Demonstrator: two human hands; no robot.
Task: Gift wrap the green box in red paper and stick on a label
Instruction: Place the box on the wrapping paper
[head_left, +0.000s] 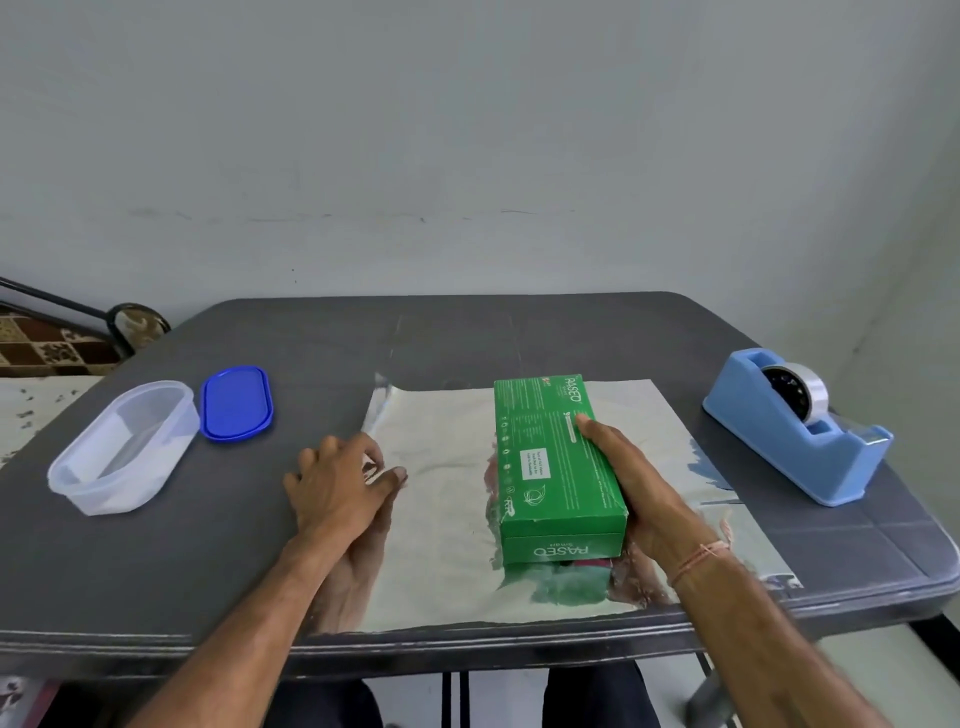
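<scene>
Grey table (519, 332), silvery paper sheet (441, 519) spread flat.
The green box (550, 452) lies on the sheet's right half; the right hand (639, 488) grips its side, thumb on top; the left hand (337, 483) rests loose-fingered on the sheet's left edge.

Table (311, 343): wrapping sheet (447, 519) at centre-front, box (550, 457) lying on its right half. Container (119, 452) far left, lid (236, 402) just right of and behind it; tape dispenser (795, 431) right of the sheet. Left hand (337, 488) rests on sheet's left edge; right hand (639, 483) grips box's right side.

Clear tub (122, 447), blue lid (236, 402) beside it, blue tape dispenser (795, 431), grey table (311, 338)
</scene>
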